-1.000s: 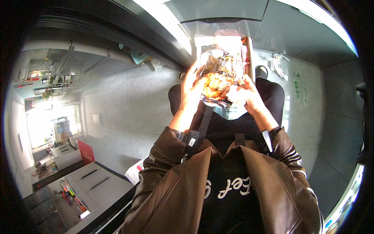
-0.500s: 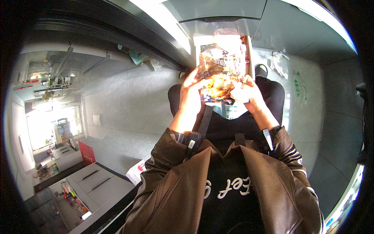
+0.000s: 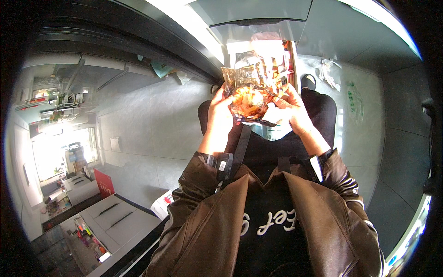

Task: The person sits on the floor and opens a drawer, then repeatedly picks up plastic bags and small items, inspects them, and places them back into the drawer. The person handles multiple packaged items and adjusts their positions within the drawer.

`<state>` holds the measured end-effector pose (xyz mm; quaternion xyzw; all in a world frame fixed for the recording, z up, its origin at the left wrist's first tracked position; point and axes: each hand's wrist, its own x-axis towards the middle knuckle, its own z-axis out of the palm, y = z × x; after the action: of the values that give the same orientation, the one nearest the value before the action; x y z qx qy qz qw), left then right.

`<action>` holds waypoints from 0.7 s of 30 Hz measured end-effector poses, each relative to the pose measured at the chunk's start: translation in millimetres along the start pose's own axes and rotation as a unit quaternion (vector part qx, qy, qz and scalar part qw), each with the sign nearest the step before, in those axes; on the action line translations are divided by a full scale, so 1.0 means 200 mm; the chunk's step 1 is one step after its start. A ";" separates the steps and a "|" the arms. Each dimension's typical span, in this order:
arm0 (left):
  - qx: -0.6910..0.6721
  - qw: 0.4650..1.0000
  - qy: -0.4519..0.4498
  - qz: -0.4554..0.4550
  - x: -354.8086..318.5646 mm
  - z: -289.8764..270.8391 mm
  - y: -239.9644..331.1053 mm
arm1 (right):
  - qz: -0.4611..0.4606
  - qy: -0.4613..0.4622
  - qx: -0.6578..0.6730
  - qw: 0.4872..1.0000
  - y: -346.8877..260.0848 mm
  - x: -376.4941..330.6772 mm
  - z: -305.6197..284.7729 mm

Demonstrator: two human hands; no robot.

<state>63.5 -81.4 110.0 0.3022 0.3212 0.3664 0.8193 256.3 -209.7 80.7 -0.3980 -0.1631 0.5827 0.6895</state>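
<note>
Snack bag [image 3: 253, 87] — clear, orange contents; left hand [image 3: 220, 111] grasping its 9 o'clock edge; right hand [image 3: 290, 108] pinching its 3 o'clock edge.

A clear snack packet [image 3: 256, 85] shows orange-brown food inside, above brown leather jacket sleeves [image 3: 194, 194] and a black apron [image 3: 277, 221] with white lettering.

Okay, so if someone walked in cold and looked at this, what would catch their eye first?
Probably the crinkly clear food packet with orange-brown contents, held up at top centre by the left hand and the right hand, one on each side. Next, the brown leather jacket filling the lower frame, then the bright window at far left.
</note>
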 end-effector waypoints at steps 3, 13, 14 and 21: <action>0.023 1.000 0.003 -0.005 0.00 -0.02 -0.01 | -0.009 -0.013 0.000 1.000 -0.01 0.00 0.00; 0.081 0.996 -0.020 -0.021 0.00 -0.02 0.03 | 0.004 0.008 -0.023 1.000 -0.03 -0.01 0.01; 0.076 0.997 -0.016 -0.019 0.00 -0.01 0.02 | 0.001 0.006 -0.023 1.000 -0.03 -0.01 0.00; 0.148 0.984 -0.074 -0.068 -0.02 -0.01 0.01 | -0.002 -0.021 0.001 1.000 -0.05 -0.01 -0.03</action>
<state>59.0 -82.6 112.5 0.4238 0.3303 0.2349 0.8100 266.5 -213.3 84.7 -0.3849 -0.1775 0.5898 0.6874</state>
